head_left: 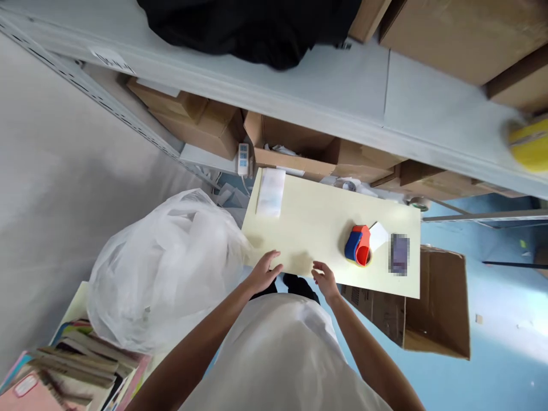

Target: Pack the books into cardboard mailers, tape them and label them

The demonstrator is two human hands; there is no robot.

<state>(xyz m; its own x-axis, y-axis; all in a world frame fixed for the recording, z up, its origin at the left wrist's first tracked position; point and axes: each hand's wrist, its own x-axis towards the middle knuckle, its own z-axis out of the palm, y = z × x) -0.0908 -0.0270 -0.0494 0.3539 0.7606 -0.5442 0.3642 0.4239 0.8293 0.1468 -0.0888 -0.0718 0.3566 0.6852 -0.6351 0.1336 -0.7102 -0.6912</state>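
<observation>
Tape dispenser [356, 244] on table [317, 220], plastic bag [166, 274], carton [440, 308] beside

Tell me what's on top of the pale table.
The table bears a whitish packet, red-and-blue object, white card and pixelated item. What lies beneath them is covered.

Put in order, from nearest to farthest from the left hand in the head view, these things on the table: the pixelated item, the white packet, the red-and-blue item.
From the left hand:
1. White packet: ahead, at the table's far left corner.
2. Red-and-blue item: to the right, beyond the right hand.
3. Pixelated item: farther right, near the table's right end.
</observation>
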